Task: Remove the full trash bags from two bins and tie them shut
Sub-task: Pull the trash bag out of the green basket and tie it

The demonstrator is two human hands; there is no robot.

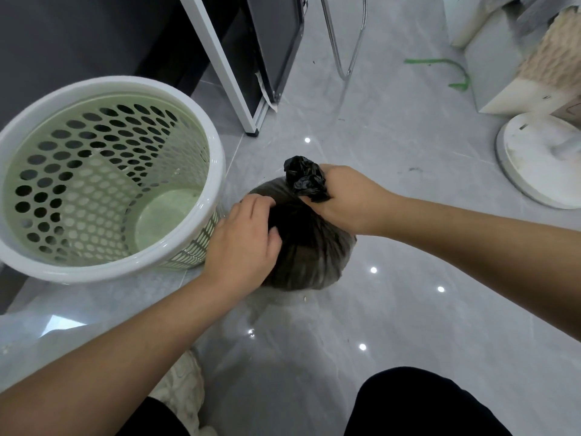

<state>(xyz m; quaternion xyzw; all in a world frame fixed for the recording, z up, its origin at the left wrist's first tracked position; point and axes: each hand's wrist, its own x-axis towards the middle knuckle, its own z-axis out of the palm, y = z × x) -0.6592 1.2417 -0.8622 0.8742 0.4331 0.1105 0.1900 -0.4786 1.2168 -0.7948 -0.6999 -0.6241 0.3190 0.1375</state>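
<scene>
A full black trash bag [309,256] sits on the grey tiled floor in the middle of the view. My right hand [349,199] is closed around its gathered neck, and the crumpled bag top [303,177] sticks up out of my fist. My left hand [245,240] rests on the bag's left shoulder with fingers curled into the plastic. To the left stands a pale green perforated bin [107,180] with a white rim, upright and with nothing inside it. Its side touches my left hand's wrist area.
A white table leg [224,64] and a dark panel [276,42] stand behind the bin. A chrome chair leg [344,58] is at the back. A white round fan base [540,158] sits at the right, beside boxes. A green strip [452,70] lies on the floor.
</scene>
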